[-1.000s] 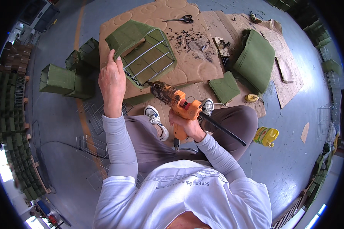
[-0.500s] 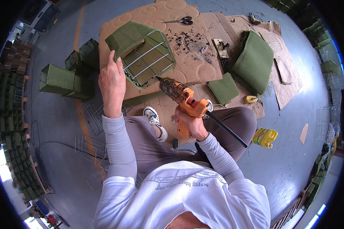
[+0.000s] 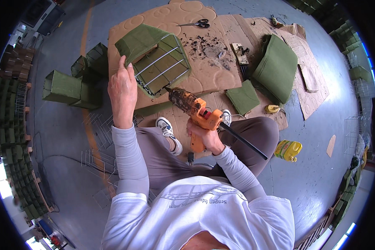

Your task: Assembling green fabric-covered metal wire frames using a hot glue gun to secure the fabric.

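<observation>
A wire-framed box covered in green fabric (image 3: pixel 143 39) lies on a cardboard-topped surface (image 3: pixel 212 79) in front of me. My left hand (image 3: pixel 123 85) pinches the loose edge of its fabric at the left corner. In my right hand (image 3: pixel 206 135) is an orange hot glue gun (image 3: pixel 208 118), its grip wrapped by my fingers. Dark residue coats the front of the gun, and a black glue stick (image 3: pixel 248 143) juts from its back. The nozzle is close to the box's near wire edge, where dark glue spots show; whether it touches, I cannot tell.
Black scissors (image 3: pixel 202 23) and dark glue scraps (image 3: pixel 206 46) lie on the cardboard. Folded green fabric (image 3: pixel 277 68) and a flat green piece (image 3: pixel 243 98) are to the right, beyond a yellow bottle (image 3: pixel 288 151). Finished-looking green boxes (image 3: pixel 62 87) and wire frames (image 3: pixel 98 162) stand left.
The glue gun in my right hand has shifted slightly left, its nozzle moving along the box's near edge. My left hand stays nearly still on the fabric.
</observation>
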